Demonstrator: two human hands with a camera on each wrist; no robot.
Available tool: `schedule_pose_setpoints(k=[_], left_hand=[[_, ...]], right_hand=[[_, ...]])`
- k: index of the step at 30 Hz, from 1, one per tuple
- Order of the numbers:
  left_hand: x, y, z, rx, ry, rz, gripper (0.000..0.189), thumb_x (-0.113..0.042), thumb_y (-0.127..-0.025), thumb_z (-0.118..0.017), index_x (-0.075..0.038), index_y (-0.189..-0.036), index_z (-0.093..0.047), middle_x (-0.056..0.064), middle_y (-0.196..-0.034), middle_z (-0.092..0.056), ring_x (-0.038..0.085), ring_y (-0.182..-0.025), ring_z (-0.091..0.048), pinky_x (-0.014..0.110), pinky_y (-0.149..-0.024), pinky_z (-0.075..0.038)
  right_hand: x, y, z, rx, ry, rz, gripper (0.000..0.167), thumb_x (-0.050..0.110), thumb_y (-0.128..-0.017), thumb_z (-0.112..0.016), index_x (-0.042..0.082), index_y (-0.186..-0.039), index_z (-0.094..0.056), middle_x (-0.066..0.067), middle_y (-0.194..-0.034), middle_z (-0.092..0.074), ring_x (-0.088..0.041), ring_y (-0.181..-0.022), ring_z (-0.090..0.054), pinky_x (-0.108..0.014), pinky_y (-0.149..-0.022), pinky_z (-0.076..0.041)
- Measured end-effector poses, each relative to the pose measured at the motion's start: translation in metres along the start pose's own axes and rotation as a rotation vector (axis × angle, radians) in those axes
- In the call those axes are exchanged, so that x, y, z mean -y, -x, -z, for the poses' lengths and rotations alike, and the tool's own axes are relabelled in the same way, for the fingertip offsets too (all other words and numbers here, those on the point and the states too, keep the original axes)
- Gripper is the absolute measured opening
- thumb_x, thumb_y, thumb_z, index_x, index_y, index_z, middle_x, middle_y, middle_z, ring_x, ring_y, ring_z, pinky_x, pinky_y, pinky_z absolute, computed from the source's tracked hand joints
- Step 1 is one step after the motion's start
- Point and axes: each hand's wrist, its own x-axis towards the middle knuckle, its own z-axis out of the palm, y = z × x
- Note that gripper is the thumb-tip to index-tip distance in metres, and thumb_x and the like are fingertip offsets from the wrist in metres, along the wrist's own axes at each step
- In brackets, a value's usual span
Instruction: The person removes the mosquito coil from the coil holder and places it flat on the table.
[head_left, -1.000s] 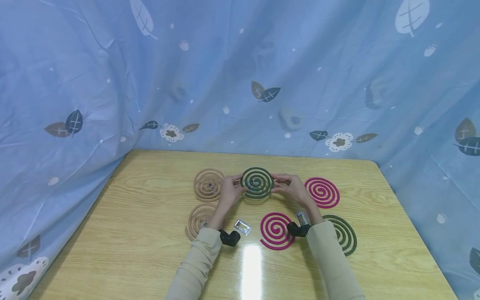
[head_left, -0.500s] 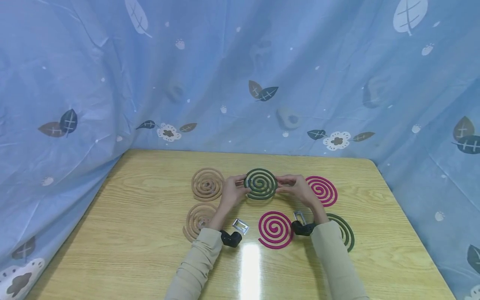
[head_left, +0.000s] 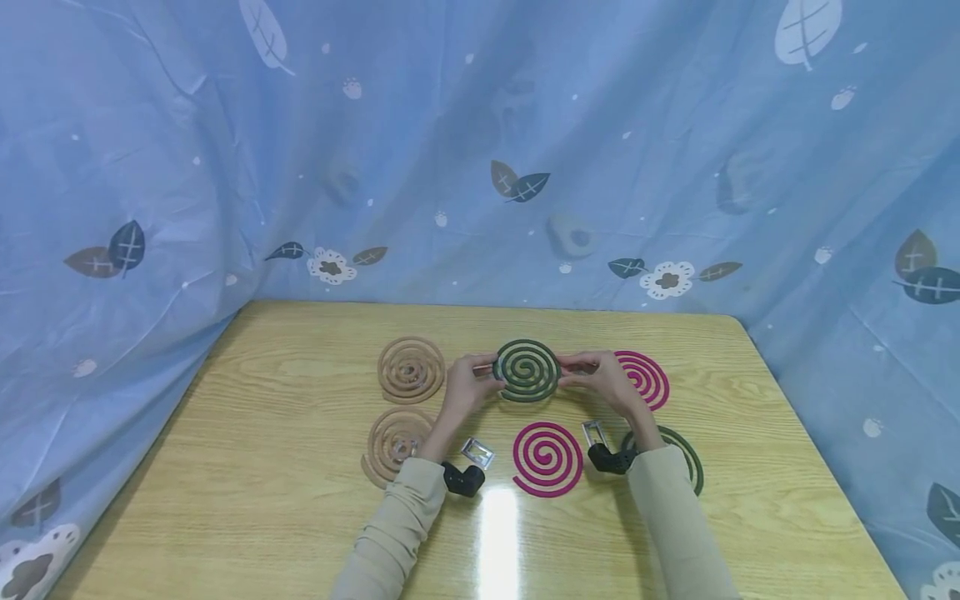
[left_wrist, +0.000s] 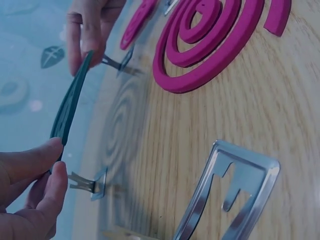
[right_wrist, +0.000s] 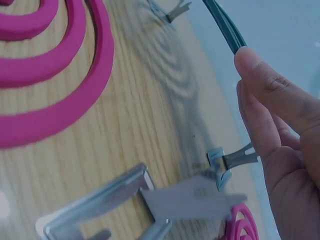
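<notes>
A green mosquito coil (head_left: 526, 367) is held up above the far part of the table. My left hand (head_left: 467, 387) pinches its left edge between thumb and fingers. On the opposite edge, my right hand (head_left: 609, 382) has the same kind of pinch. Seen nearly edge-on in the left wrist view, the coil is tilted, and its spiral shadow falls on the wood. One pink mosquito coil (head_left: 547, 457) lies flat nearer the person, between two small metal coil stands: the left stand (left_wrist: 250, 159) and the right stand (right_wrist: 95, 198).
Two brown coils, the back one (head_left: 405, 401) and the front one (head_left: 368, 468), lie at the left. Another pink coil (head_left: 658, 383) and another green coil (head_left: 699, 468) lie at the right, partly behind the right arm. Upright metal stands (left_wrist: 94, 185) stand near the table's far edge.
Both hands have shifted slightly right with the green coil between them, still pinching its edges. The head view has turned a little, so the table and curtain sit further left.
</notes>
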Motion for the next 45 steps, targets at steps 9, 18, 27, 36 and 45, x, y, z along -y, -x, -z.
schedule_pose_setpoints(k=[9, 18, 27, 36, 45], left_hand=[[0.003, -0.002, -0.009, 0.027, 0.011, 0.016, 0.047, 0.013, -0.075, -0.072, 0.01, -0.12, -0.06, 0.026, -0.121, -0.06, 0.035, -0.106, -0.064, 0.028, -0.08, -0.059], [0.006, -0.003, -0.014, 0.043, -0.075, 0.007, 0.047, 0.011, -0.072, -0.076, 0.01, -0.117, -0.062, 0.025, -0.115, -0.063, 0.034, -0.102, -0.065, 0.03, -0.086, -0.057], [0.012, -0.006, -0.016, 0.081, -0.096, 0.017, 0.045, 0.012, -0.072, -0.075, 0.009, -0.115, -0.062, 0.023, -0.112, -0.065, 0.032, -0.1, -0.066, 0.031, -0.087, -0.057], [0.014, -0.008, -0.016, 0.101, -0.12, 0.002, 0.043, 0.011, -0.073, -0.075, 0.01, -0.114, -0.063, 0.025, -0.113, -0.064, 0.032, -0.099, -0.066, 0.026, -0.083, -0.058], [0.013, -0.011, -0.018, 0.084, -0.129, 0.009, 0.043, 0.011, -0.073, -0.075, 0.011, -0.114, -0.063, 0.025, -0.11, -0.066, 0.031, -0.095, -0.068, 0.023, -0.078, -0.058]], right_hand=[[-0.005, 0.009, 0.007, -0.002, 0.046, -0.045, 0.041, 0.004, -0.08, -0.076, -0.007, -0.117, -0.063, -0.023, -0.123, -0.061, -0.029, -0.107, -0.063, -0.02, -0.085, -0.055], [-0.009, 0.014, 0.012, 0.002, 0.055, -0.042, 0.041, 0.0, -0.08, -0.075, -0.008, -0.118, -0.062, -0.025, -0.121, -0.061, -0.027, -0.102, -0.065, -0.019, -0.084, -0.055], [-0.011, 0.015, 0.011, 0.012, 0.098, -0.066, 0.039, 0.0, -0.081, -0.074, -0.008, -0.117, -0.063, -0.024, -0.117, -0.063, -0.027, -0.1, -0.065, -0.018, -0.082, -0.055], [-0.011, 0.015, 0.011, 0.047, 0.084, -0.1, 0.042, 0.001, -0.082, -0.073, -0.01, -0.12, -0.06, -0.026, -0.115, -0.063, -0.035, -0.103, -0.063, -0.02, -0.081, -0.056], [-0.009, 0.014, 0.012, 0.065, 0.116, -0.102, 0.041, 0.0, -0.084, -0.071, -0.01, -0.122, -0.059, -0.026, -0.114, -0.064, -0.033, -0.101, -0.064, -0.021, -0.082, -0.056]])
